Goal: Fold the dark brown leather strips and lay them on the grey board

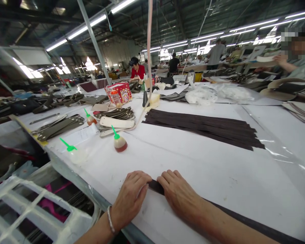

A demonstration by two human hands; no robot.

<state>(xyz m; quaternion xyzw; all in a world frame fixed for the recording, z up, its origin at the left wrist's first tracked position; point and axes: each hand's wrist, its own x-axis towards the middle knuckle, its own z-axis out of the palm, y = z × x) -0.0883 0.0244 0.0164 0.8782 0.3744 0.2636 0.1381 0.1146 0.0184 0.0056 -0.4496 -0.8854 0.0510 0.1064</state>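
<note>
Left hand (132, 191) and right hand (178, 191): fingers curled closed on the strip (156, 187), against the desk (203, 166); even pressure should keep it flat.

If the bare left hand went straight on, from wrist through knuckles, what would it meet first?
The left hand would probably meet the long, flat pile of dark brown, leather-like strips; depth is unclear.
</note>
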